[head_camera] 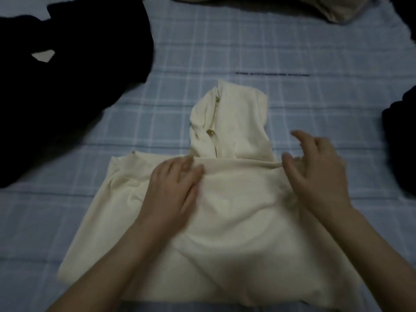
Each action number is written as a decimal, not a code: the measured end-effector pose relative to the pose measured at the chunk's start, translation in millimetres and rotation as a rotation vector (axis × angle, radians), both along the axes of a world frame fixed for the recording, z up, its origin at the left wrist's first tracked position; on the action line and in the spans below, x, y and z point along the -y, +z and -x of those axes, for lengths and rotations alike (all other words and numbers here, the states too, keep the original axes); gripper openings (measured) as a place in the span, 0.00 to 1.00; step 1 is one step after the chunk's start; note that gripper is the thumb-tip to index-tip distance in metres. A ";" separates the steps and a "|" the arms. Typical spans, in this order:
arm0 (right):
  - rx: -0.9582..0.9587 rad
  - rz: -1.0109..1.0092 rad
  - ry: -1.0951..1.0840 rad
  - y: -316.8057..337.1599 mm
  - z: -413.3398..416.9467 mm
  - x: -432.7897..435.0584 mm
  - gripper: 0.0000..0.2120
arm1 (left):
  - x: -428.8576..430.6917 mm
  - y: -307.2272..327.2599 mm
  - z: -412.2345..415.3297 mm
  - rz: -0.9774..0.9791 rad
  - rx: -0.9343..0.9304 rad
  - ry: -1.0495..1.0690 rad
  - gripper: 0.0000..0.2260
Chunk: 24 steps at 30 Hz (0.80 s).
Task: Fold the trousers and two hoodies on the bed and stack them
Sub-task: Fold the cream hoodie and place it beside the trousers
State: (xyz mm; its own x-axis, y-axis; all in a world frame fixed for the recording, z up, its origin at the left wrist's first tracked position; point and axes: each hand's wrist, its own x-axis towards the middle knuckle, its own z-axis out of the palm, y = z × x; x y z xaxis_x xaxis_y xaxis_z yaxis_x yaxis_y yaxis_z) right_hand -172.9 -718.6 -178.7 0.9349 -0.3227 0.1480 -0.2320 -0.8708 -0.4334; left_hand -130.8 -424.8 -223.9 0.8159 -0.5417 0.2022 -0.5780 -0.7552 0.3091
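A cream hoodie [225,221] lies in the middle of the bed, its sleeves folded in and its hood [238,122] pointing away from me. My left hand [173,190] rests flat on the hoodie's upper left, fingers near the base of the hood. My right hand [315,167] hovers over the upper right shoulder with fingers spread and slightly curled, holding nothing. A black garment [67,86] lies crumpled at the far left. Another dark garment [400,140] shows at the right edge.
The bed [315,64] is covered with a light blue checked sheet. A beige pillow or cloth [292,7] lies at the far top edge. Bare sheet lies between the cream hoodie and the dark garments.
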 end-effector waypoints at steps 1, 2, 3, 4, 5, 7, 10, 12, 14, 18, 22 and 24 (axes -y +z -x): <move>0.026 -0.116 0.013 3.2 -22.9 -5.5 0.24 | 6.2 6.9 -21.1 0.085 -0.010 0.046 0.18; 0.021 -0.237 0.018 3.3 -47.4 -11.0 0.23 | 14.3 13.0 -43.5 0.194 -0.075 0.126 0.17; -0.011 -0.345 0.018 1.9 -72.2 -15.8 0.23 | 23.4 17.8 -66.6 0.321 -0.169 0.231 0.16; -0.061 -0.446 0.017 -0.8 -94.8 -19.4 0.25 | 32.4 19.5 -89.5 0.442 -0.273 0.344 0.15; -0.108 -0.550 0.004 -6.7 -112.6 -21.7 0.28 | 39.9 17.4 -110.4 0.529 -0.382 0.452 0.16; -0.151 -0.730 -0.050 -19.3 -137.0 -23.4 0.33 | 51.2 10.7 -143.5 0.586 -0.550 0.573 0.18; -0.151 -0.771 -0.112 -37.9 -152.0 -18.8 0.37 | 59.2 -1.2 -170.1 0.567 -0.667 0.624 0.19; -0.129 -0.783 -0.129 -46.3 -153.8 -12.8 0.39 | 62.9 -9.0 -180.1 0.601 -0.729 0.647 0.18; -0.115 -0.800 -0.107 -54.8 -154.3 -6.4 0.39 | 68.4 -15.3 -186.6 0.738 -0.852 0.646 0.13; -0.039 -0.865 -0.083 -62.3 -153.9 1.7 0.35 | 73.7 -21.7 -196.5 0.950 -0.990 0.783 0.09; 0.062 -1.010 -0.047 -52.5 -151.7 1.8 0.34 | 80.5 -9.7 -197.9 1.239 -1.258 0.684 0.06; 0.088 -1.058 0.002 -40.4 -147.5 -0.8 0.33 | 82.5 -2.1 -194.8 1.292 -1.331 0.577 0.05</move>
